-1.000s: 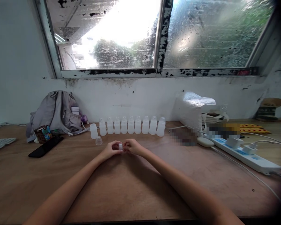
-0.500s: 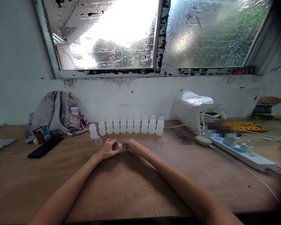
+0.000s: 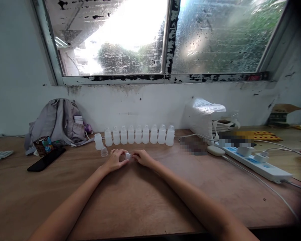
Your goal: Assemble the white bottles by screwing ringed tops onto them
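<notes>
My left hand [image 3: 116,160] grips a small clear ring-like piece [image 3: 127,156] between thumb and fingers, just above the wooden table. On its right side, my right hand [image 3: 141,157] is closed in a pinch at the tip of the piece; what its fingertips hold is too small to make out. Behind the hands stands a row of several frosted bottles [image 3: 138,135] with clear caps. At the left end is a bottle without a cap [image 3: 98,142], and a clear cap [image 3: 104,151] sits in front of it.
A grey backpack [image 3: 59,124], a small box [image 3: 43,146] and a black phone [image 3: 46,160] lie at the left. On the right are a white bag [image 3: 203,117], a white power strip [image 3: 256,164] with cables and a white oval device [image 3: 216,151]. A window is above.
The view has shifted slightly. The clear piece is turned a little between my hands, which stay in nearly the same place.
</notes>
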The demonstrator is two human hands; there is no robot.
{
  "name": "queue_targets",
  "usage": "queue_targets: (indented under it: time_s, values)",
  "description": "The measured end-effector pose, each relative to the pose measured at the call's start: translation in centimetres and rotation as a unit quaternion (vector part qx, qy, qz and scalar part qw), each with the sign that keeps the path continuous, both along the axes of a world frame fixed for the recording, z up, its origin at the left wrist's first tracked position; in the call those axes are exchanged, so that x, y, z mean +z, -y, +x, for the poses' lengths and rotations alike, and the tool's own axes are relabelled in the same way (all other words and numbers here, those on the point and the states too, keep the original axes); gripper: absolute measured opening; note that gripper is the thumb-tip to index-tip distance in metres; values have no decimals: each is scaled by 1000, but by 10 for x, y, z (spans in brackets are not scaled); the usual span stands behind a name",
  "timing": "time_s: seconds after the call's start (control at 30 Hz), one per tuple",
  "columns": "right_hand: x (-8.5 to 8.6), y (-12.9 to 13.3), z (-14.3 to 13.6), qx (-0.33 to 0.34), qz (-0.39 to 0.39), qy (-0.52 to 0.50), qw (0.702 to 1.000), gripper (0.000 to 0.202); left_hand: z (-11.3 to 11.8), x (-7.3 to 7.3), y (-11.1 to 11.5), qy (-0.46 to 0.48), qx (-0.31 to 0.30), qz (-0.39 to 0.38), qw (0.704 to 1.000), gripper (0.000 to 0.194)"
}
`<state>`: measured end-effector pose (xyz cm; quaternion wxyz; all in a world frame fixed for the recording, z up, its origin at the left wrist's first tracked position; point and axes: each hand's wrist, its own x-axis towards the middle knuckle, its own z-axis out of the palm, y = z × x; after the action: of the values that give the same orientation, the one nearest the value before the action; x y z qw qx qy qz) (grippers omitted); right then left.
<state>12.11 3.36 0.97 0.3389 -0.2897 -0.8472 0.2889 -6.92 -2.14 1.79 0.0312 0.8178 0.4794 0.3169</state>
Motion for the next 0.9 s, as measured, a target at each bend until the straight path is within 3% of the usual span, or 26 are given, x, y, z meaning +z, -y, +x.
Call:
queue_targets:
  time_s: [0.1,0.23,0.3,0.37,0.47,0.57,0.7,0.77,0.87,0.9]
  values:
    - [-8,-7,4,-33,-58,-61,996,10,-9,16,-6,26,54,87,994,46]
    - [-17,-17,8,-58,-149,-141,977,15,-54,41,-30,130,247,201,939,50]
    - [-18,-20,9,-60,-189,-175,964,18,-83,43,-45,167,345,185,905,66]
    - [-18,-21,10,-60,-221,-203,952,21,-106,36,-56,207,386,109,892,77]
    - [-17,-21,10,-58,-261,-237,934,23,-123,21,-63,241,372,21,896,66]
    - [-16,-22,12,-58,-294,-269,915,23,-119,18,-57,250,358,39,899,55]
    - [-14,-25,16,-60,-334,-311,888,19,-88,36,-38,276,284,161,904,52]
    - [-14,-27,18,-59,-348,-333,874,16,-62,41,-26,244,232,169,927,49]
    - [-13,-28,21,-58,-361,-359,859,13,-23,34,-9,137,94,24,986,49]
    - [-13,-28,21,-57,-364,-364,855,12,-12,27,-5,112,38,-32,992,51]
